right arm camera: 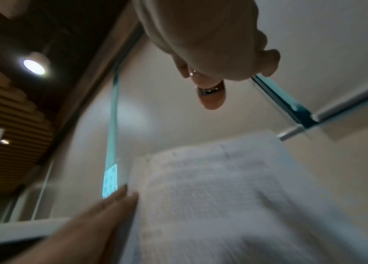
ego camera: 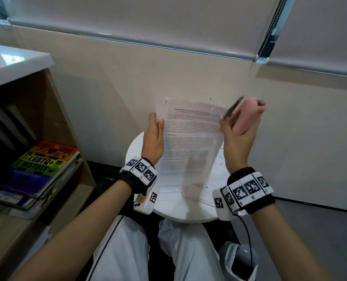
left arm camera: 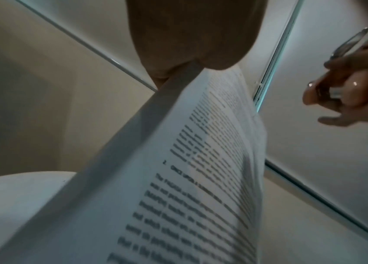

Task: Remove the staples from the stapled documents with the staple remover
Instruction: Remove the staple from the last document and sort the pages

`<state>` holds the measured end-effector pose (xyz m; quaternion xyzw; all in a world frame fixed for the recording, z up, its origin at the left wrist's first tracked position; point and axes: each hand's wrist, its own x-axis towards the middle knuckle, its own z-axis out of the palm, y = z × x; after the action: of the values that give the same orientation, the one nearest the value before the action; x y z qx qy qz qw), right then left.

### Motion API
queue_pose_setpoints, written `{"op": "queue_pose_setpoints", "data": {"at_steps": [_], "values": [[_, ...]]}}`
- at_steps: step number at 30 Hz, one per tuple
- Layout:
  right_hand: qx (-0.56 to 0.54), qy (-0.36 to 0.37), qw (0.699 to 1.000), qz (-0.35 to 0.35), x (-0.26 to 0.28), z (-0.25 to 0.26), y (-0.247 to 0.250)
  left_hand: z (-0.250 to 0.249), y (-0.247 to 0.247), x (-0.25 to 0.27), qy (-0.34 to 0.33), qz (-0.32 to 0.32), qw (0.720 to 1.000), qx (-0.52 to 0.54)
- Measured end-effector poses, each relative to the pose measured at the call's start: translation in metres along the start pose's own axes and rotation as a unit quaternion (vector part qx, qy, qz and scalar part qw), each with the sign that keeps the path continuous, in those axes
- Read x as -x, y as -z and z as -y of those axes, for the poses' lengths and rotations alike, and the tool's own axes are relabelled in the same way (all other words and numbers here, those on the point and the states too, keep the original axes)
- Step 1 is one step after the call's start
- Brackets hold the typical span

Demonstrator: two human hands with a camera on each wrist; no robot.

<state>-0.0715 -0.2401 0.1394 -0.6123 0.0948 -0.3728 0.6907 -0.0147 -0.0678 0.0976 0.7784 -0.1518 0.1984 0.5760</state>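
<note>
A stapled document (ego camera: pixel 190 138) of printed pages is held upright above the small table. My left hand (ego camera: pixel 154 134) pinches its left edge, thumb on the front page. In the left wrist view the pages (left arm camera: pixel 189 178) fan out below the thumb (left arm camera: pixel 189 35). My right hand (ego camera: pixel 241 126), blurred, is at the document's upper right edge and grips the staple remover (ego camera: pixel 234 107), a thin dark metal tool that points up and away. The left wrist view shows that tool (left arm camera: pixel 347 44) sticking out above the curled fingers (left arm camera: pixel 349 89). No staple can be made out.
A round white table (ego camera: pixel 180 211) stands over my knees with more loose papers (ego camera: pixel 217 171) on it. At the left is a wooden shelf unit (ego camera: pixel 67 126) holding stacked books (ego camera: pixel 44 161). A beige wall and roller blinds (ego camera: pixel 168 17) lie behind.
</note>
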Motion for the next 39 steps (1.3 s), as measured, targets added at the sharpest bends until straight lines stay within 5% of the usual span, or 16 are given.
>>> {"op": "queue_pose_setpoints", "data": {"at_steps": [4,8,14,21,28,39], "values": [[-0.123,0.021,0.992,-0.027,-0.01,0.047,-0.038,-0.001,0.003,0.002,0.004,0.008,1.0,0.007],[-0.185,-0.05,0.982,0.005,-0.015,0.068,-0.086,-0.005,0.004,0.01,0.013,0.014,1.0,0.014],[-0.098,-0.113,0.987,0.063,-0.007,0.057,-0.122,-0.007,0.01,0.021,-0.007,0.033,0.999,-0.035],[0.122,0.031,0.99,0.067,0.003,0.025,-0.132,-0.015,0.016,0.023,0.015,0.015,0.999,-0.03],[0.06,0.023,0.998,0.006,0.001,0.022,-0.133,-0.007,0.015,0.022,0.069,-0.031,0.997,-0.01],[0.102,0.055,0.993,0.021,0.001,0.02,-0.131,-0.024,0.005,0.024,-0.012,-0.021,0.999,-0.032]]}}
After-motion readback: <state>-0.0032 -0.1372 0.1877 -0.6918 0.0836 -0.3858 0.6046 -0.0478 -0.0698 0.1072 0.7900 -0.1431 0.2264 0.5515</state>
